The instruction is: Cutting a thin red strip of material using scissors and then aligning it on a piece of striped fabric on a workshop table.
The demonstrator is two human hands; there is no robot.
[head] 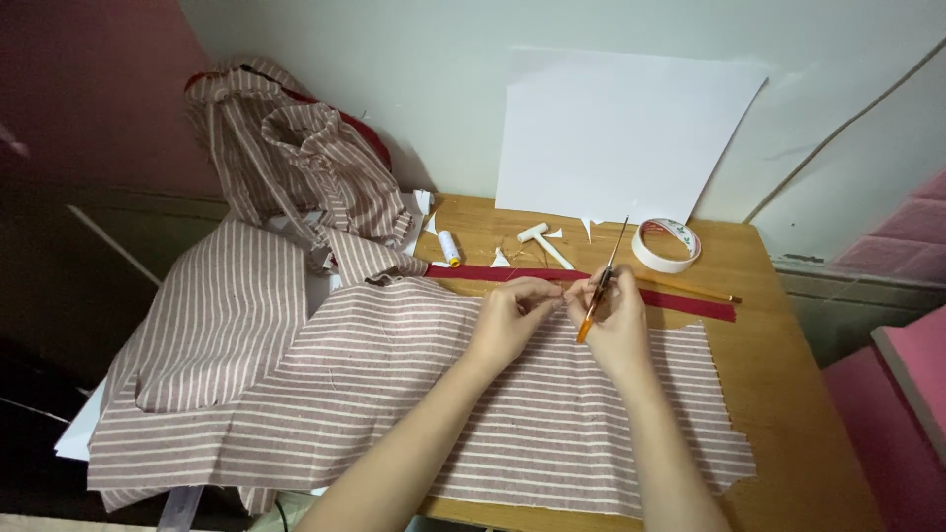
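Wooden counter (788,374) against a pale wall carries striped fabric (414,394). Left hand (507,320) pinches its upper edge; right hand (616,325) is closed around orange-handled scissors (601,286), blades up. Trimming seems in hand; the next snip needs the edge taut.

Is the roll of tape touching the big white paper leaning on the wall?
Apart. The head view shows bare wooden table between the roll of tape and the bottom edge of the white paper.
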